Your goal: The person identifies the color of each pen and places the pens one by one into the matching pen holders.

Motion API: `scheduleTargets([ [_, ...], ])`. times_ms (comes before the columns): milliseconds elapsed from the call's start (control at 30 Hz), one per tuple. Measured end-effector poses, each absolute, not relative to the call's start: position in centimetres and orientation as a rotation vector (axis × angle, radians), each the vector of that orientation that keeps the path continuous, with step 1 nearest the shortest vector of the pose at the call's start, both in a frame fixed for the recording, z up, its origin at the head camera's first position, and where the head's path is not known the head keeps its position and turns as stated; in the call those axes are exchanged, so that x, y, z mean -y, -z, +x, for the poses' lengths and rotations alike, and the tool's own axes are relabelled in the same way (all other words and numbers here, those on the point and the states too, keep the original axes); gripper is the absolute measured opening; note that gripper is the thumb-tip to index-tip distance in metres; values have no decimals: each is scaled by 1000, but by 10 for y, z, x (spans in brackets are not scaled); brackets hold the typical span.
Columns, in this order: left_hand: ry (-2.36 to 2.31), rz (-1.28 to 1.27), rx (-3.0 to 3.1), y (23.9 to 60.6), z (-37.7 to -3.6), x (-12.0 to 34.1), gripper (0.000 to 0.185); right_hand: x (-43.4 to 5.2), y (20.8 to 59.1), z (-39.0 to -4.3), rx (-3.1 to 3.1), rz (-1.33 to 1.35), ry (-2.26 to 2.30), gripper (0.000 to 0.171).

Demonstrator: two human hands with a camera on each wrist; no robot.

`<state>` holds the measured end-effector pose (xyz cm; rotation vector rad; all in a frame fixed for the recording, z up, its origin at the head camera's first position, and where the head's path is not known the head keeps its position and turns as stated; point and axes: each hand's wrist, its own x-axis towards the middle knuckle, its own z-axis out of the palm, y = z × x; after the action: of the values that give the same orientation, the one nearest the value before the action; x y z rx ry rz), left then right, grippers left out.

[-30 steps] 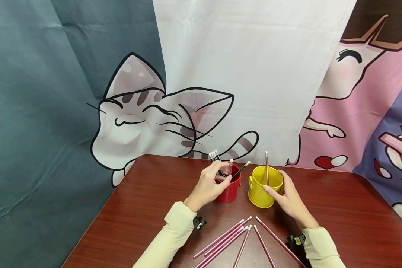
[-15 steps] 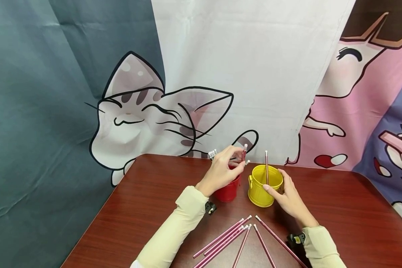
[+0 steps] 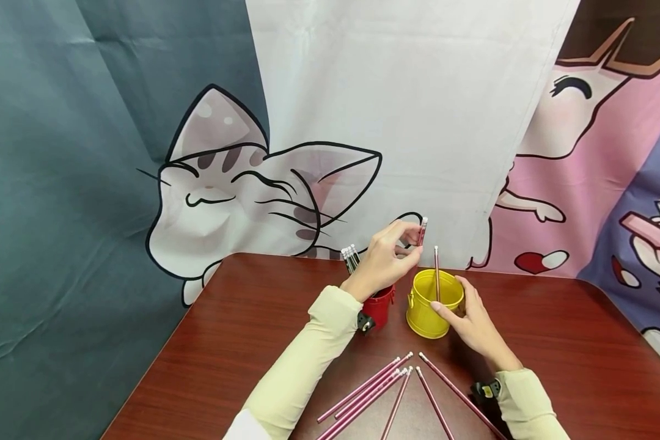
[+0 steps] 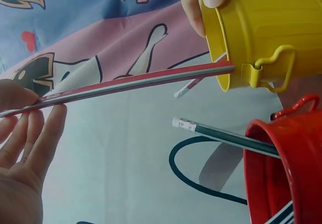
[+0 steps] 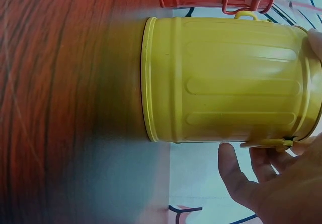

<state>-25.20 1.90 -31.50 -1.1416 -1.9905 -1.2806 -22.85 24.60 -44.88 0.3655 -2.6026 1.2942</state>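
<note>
Left hand has lifted a red pencil out of the red bucket toward the yellow bucket steadied by right hand near desk's far edge, grip pinching it near the eraser end; light, stiff, slippery.

From my remote seat I watch the left hand climb: a second ago it sat low at the rim of the red bucket with its fingers among the pencils there; half a second ago it had risen just above the rim, pinching a red pencil. Now it is higher again and further toward the yellow bucket, and the red pencil's eraser end stands clear above the fingertips, close to the pencil standing in that bucket. The left sleeve has stretched forward across the table with the reach, now covering part of the red bucket.
</note>
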Motion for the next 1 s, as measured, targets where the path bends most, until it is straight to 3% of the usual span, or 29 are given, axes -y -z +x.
scheduleTargets([
  [1000,1223,-1133,2082,335,-264,-39,27,-245,448,-229,2593,356,-1305,81],
])
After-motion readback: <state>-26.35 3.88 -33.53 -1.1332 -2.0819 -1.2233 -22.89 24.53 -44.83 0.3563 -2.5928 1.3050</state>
